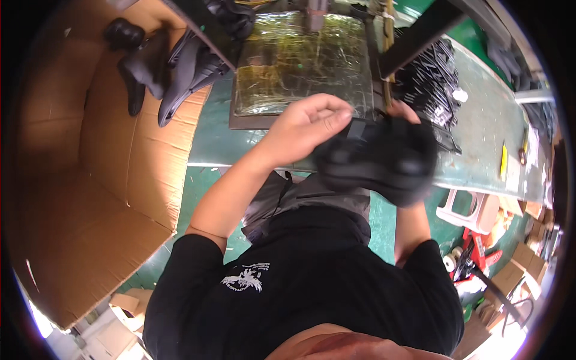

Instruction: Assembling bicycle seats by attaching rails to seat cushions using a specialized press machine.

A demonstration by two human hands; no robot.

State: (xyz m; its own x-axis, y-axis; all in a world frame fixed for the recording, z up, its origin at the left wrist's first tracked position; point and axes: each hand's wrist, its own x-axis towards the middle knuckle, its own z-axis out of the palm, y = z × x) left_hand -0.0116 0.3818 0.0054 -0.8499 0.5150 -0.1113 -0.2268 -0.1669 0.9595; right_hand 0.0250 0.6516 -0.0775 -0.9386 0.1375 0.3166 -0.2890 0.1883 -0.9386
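A black shoe [384, 159], blurred by motion, is held over the near edge of the bench in front of my body. My right hand [405, 112] grips it from the far side; most of that hand is hidden behind the shoe, with only some fingers showing. At the shoe's left end, my left hand [312, 127] has its fingers curled in, with the fingertips at a dark band that looks like a strap. How firmly they pinch it is hard to make out.
A framed press-like machine with a plastic-covered plate [300, 72] stands ahead. Left is a large open carton [138, 156] with several black shoes [195, 72]. On the green bench [480, 108] lie a heap of black straps [429, 78] and a yellow tool [503, 161]. A pink stool [471, 210] stands below.
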